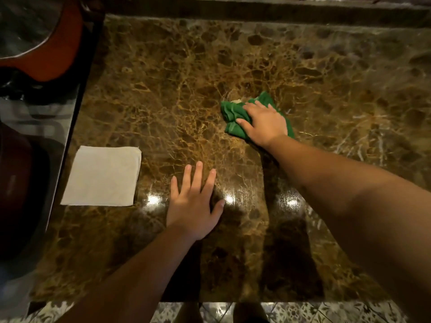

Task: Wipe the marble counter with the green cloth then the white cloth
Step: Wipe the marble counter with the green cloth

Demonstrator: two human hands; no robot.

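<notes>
The brown veined marble counter (177, 94) fills most of the view. A crumpled green cloth (233, 113) lies near its middle, and my right hand (263, 123) presses down on it with the fingers spread over the fabric. My left hand (193, 203) rests flat on the bare marble nearer the front edge, fingers apart, holding nothing. A white cloth (103, 176), folded into a flat square, lies at the counter's left side, a short way left of my left hand.
Beyond the counter's left edge sits a dark glossy surface (35, 117) with a reddish-brown curved object (63, 54). A raised ledge (256, 10) runs along the back. Patterned floor tiles (303, 312) show below the front edge. Light glare spots lie near my left hand.
</notes>
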